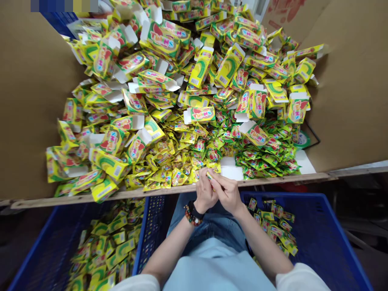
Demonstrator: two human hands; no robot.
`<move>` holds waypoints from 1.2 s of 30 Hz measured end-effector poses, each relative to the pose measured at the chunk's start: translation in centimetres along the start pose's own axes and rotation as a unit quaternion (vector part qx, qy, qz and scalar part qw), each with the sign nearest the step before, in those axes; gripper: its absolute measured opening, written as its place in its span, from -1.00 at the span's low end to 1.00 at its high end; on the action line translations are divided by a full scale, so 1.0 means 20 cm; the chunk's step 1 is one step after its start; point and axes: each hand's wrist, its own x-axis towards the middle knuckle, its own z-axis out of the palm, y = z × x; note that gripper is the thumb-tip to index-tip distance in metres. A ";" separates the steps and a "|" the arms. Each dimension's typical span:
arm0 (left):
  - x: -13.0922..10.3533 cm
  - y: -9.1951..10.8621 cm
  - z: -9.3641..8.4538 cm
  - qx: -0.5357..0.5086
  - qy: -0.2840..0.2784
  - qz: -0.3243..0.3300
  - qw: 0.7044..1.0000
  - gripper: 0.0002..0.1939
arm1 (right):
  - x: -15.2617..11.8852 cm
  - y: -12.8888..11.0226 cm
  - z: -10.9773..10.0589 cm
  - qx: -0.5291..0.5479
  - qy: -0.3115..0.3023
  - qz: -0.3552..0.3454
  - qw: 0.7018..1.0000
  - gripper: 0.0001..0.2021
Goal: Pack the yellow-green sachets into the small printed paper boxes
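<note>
Your left hand [205,193] and your right hand [228,194] are closed together around one small yellow-green packet [209,175], which you hold at the near wooden edge of the table [273,180], just in front of the big pile of packets [188,161] and open boxes [169,64], between two blue crates [321,226].

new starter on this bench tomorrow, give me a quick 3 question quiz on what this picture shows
1. True or false: both hands, left hand and right hand, meet at the table edge around one small packet.
2. Which crate holds the folded boxes: A left crate, B right crate?
3. Fill in: the open boxes on the table have ____ flaps.

Key: 1 true; 2 A; 3 white
</note>
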 end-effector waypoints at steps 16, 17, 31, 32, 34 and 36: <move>0.59 -0.19 -0.39 0.279 -0.025 0.024 0.960 -0.70 | -0.04 0.13 -0.32 -0.334 -0.021 0.044 0.941 -0.77; 0.64 -0.21 -0.38 0.292 -0.031 0.025 0.956 -0.69 | 0.05 0.16 -0.25 -0.317 0.011 0.061 0.946 -0.76; 0.60 -0.07 -0.40 0.066 -0.117 0.038 0.990 -0.79 | 0.27 0.14 -0.09 0.156 0.043 0.045 0.986 -0.84; 0.58 -0.04 -0.38 0.034 -0.141 0.042 0.989 -0.79 | 0.28 0.12 -0.09 0.160 0.047 0.042 0.985 -0.84; 0.55 0.01 -0.36 -0.013 -0.173 0.054 0.983 -0.79 | 0.31 0.10 -0.10 0.186 0.046 0.064 0.979 -0.81; 0.56 0.04 -0.34 -0.054 -0.199 0.054 0.977 -0.78 | 0.32 0.09 -0.10 0.229 0.053 0.105 0.966 -0.77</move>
